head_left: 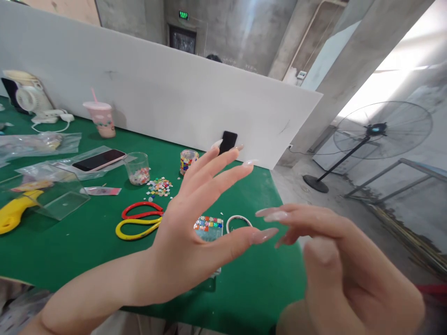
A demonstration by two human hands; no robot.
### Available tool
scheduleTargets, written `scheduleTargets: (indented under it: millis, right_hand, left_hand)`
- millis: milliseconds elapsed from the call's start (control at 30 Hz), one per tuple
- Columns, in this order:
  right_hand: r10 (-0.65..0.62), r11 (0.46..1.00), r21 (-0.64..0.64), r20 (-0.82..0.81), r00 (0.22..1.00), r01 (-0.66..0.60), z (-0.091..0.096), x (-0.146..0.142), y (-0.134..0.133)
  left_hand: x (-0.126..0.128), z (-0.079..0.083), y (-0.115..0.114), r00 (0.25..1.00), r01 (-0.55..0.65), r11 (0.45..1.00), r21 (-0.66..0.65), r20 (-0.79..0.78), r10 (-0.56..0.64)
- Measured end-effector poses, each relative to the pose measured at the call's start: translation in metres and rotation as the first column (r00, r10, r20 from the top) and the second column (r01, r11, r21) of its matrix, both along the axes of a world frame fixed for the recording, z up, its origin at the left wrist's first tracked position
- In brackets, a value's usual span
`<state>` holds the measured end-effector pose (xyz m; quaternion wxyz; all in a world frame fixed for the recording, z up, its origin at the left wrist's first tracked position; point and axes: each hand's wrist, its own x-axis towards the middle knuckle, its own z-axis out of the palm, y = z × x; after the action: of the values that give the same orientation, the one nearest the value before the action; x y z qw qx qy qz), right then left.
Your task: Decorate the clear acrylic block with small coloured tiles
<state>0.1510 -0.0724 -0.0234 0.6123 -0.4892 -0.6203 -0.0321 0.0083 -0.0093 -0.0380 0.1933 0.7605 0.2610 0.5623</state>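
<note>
My left hand (195, 223) is raised above the green table (87, 246), palm up, fingers spread apart and holding nothing. My right hand (335, 270) hovers at the lower right, fingers stretched toward the left thumb, empty and a little blurred. Behind the left palm lies a small tile (209, 228) covered in coloured mosaic pieces, partly hidden, with a thin white ring (239, 222) beside it. Red and yellow scissor-like handles (139, 221) lie to the left of the left hand.
Loose mosaic chips (159, 186), a clear cup of chips (138, 168), a mosaic-covered jar (188, 160), a phone (98, 159), plastic bags, a pink drink cup (101, 118) and a yellow tool (14, 211) lie on the table. A white partition (157, 93) backs it; a floor fan (377, 130) stands right.
</note>
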Motion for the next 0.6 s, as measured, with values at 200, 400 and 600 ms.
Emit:
scheduleTargets:
  millis: [200,400,600]
  right_hand:
    - [0.125,0.992,0.019,-0.076,0.989,-0.124,-0.002,0.002,0.007]
    - [0.172,0.972,-0.145,-0.084,0.982,-0.183,-0.004,0.005,0.012]
    - [0.084,0.994,-0.044,-0.281,0.956,-0.100,-0.004,-0.012,0.010]
  left_hand:
    - [0.001,0.002,0.002,0.987,-0.134,0.977,0.167,-0.068,0.147]
    - [0.003,-0.002,0.004,0.955,-0.285,0.919,0.274,0.004,0.295]
    - [0.003,0.000,0.001,0.962,-0.256,0.929,0.265,-0.028,0.273]
